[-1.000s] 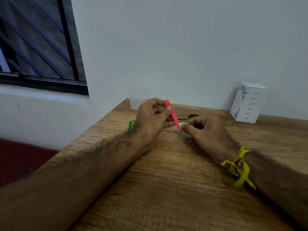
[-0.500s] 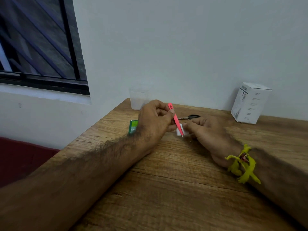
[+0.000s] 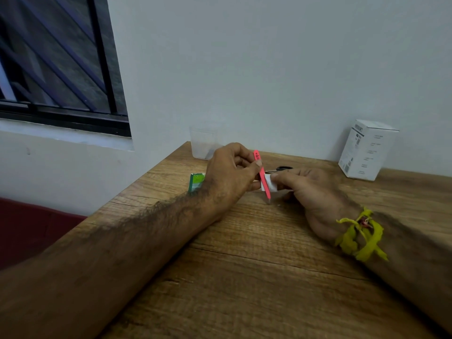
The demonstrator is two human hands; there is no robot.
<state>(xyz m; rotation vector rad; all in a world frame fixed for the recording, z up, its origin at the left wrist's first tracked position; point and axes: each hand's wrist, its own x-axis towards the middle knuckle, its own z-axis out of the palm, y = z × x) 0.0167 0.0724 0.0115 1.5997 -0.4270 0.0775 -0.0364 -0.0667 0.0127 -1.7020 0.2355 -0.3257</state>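
Left hand [image 3: 230, 174], fingers clamped on pink tweezers [image 3: 263, 176], tip slanting down to just above the bench [image 3: 244, 277]. Right hand [image 3: 315, 192], fingers pinching a small white pad [image 3: 272, 184] directly behind the tweezers' shaft. The tweezers bear a dark mark near the upper end (too small to read). Behind the hands: black-handled scissors [image 3: 281, 169], a clear cup [image 3: 203, 144], a green packet [image 3: 196, 181]. At the wall, a white carton [image 3: 367, 149] with printed lines and a barcode, text illegible.
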